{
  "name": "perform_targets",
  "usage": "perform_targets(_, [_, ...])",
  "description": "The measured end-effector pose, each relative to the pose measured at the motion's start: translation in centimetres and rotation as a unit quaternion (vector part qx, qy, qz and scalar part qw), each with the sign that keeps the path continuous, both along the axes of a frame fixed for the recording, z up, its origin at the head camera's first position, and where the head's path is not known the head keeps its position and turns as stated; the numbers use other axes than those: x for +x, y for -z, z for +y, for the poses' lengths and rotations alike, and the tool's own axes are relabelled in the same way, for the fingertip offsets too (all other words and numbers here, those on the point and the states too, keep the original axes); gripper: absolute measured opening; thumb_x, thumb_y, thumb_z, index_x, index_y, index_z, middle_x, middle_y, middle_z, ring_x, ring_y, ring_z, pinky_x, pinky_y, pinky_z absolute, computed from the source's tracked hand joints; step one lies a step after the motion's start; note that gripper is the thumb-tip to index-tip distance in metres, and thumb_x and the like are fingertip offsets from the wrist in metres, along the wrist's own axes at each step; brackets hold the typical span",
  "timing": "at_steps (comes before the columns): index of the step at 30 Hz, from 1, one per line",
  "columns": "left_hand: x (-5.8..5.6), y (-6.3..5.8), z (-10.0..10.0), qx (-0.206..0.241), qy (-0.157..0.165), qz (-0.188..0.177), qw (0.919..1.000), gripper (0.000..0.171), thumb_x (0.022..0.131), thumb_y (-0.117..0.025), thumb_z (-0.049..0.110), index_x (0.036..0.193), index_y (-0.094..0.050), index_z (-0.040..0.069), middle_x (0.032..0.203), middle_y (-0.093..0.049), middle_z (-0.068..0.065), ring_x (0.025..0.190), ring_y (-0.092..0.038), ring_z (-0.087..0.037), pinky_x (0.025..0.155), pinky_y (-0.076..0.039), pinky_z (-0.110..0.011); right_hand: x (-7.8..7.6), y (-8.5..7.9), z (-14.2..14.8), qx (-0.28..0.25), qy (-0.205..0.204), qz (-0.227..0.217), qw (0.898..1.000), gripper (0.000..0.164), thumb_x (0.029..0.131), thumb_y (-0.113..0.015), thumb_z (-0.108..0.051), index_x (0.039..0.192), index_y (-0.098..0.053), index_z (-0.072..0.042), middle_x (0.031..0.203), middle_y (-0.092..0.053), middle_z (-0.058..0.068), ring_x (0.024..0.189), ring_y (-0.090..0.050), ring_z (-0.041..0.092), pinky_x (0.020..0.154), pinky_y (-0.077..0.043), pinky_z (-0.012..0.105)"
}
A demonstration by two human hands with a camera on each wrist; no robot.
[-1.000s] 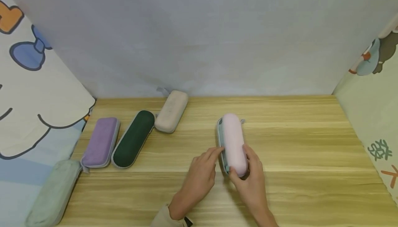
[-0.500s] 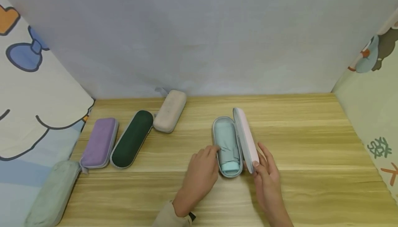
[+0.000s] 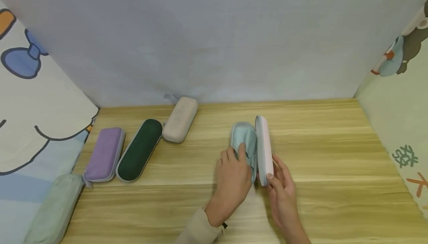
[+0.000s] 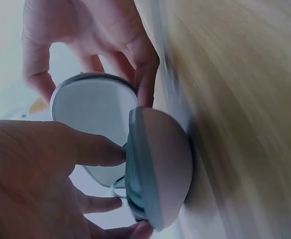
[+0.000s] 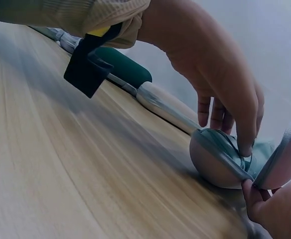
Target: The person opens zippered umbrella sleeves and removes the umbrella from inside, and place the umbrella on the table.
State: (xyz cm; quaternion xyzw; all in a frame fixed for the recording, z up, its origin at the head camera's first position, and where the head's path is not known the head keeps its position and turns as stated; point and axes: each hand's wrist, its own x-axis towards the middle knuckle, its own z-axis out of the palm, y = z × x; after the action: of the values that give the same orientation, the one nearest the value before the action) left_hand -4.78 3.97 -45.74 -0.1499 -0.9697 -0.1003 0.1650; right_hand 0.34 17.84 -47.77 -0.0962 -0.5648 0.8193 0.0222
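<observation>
A pink capsule-shaped zip case (image 3: 266,145) lies unfolded at the table's middle right, its lid standing up on the right side. Inside the lower half is a folded light-teal umbrella (image 3: 238,134), partly covered by my left hand (image 3: 232,181). That hand reaches over the case with fingers spread on the umbrella; the left wrist view shows its thumb (image 4: 103,152) dipping inside the rim. My right hand (image 3: 282,195) pinches the near end of the lid between thumb and fingers. In the right wrist view the umbrella (image 5: 260,154) sits between the two halves.
Other zip cases lie left: a beige one (image 3: 180,119), a dark green one (image 3: 139,150), a purple one (image 3: 104,155) and a pale green one (image 3: 55,208) at the table's left edge. A plain cloth backdrop (image 3: 217,43) rises behind the wood-grain table (image 3: 321,199).
My right hand has swung the pink lid up and to the right, uncovering the umbrella. My left hand has moved from the case's left edge onto the umbrella.
</observation>
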Motion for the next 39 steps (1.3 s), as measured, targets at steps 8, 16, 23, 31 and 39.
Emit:
perform_targets(8, [0.2,0.3,0.8,-0.003,0.017,0.005,0.9998,0.065,0.083,-0.085,0.026,0.138,-0.055,0.006,0.124,-0.057,-0.023,0.103,-0.059,-0.030,0.080,-0.054,-0.037,0.0,-0.1,-0.2,-0.008,0.008,-0.008,1.000,0.062,0.106,-0.047,-0.001,0.164,-0.026,-0.006,0.163,-0.037,0.001,0.142,-0.048,0.003,0.110,-0.047,0.019])
perform_targets(16, [-0.4,0.1,1.6,0.031,-0.017,0.009,0.9993,0.083,0.080,-0.090,0.027,0.146,-0.048,-0.001,0.125,-0.060,-0.029,0.097,-0.063,-0.033,0.078,-0.058,-0.039,-0.1,-0.1,-0.1,-0.008,0.010,-0.001,1.000,0.062,0.106,-0.048,0.000,0.163,-0.026,-0.005,0.160,-0.040,0.000,0.142,-0.049,0.006,0.110,-0.049,0.021])
perform_targets(23, [-0.8,-1.4,1.3,0.005,-0.025,-0.077,0.9967,0.094,0.078,-0.093,0.031,0.151,-0.043,0.000,0.113,-0.062,-0.030,0.082,-0.060,-0.030,0.065,-0.055,-0.035,0.0,-0.1,-0.1,-0.012,0.001,0.006,1.000,0.063,0.105,-0.047,0.001,0.163,-0.022,0.000,0.159,-0.040,0.002,0.141,-0.050,0.008,0.110,-0.050,0.028])
perform_targets(31, [-0.8,-2.5,1.3,-0.045,-0.019,-0.114,0.9922,0.095,0.075,-0.093,0.022,0.152,-0.043,0.000,0.116,-0.058,-0.038,0.091,-0.063,-0.037,0.065,-0.058,-0.037,-0.1,-0.4,-0.3,-0.013,-0.004,0.009,1.000,0.063,0.105,-0.047,0.002,0.163,-0.022,0.000,0.158,-0.043,0.002,0.139,-0.051,0.007,0.110,-0.049,0.026])
perform_targets(39, [-2.3,-2.5,1.7,-0.026,-0.022,-0.212,0.9768,0.111,0.071,-0.097,0.034,0.158,-0.036,0.005,0.116,-0.055,-0.034,0.091,-0.061,-0.036,0.065,-0.057,-0.035,0.2,-0.3,-0.3,-0.008,-0.009,0.009,1.000,0.063,0.106,-0.048,0.000,0.163,-0.022,-0.001,0.160,-0.040,0.002,0.141,-0.049,0.007,0.111,-0.048,0.025])
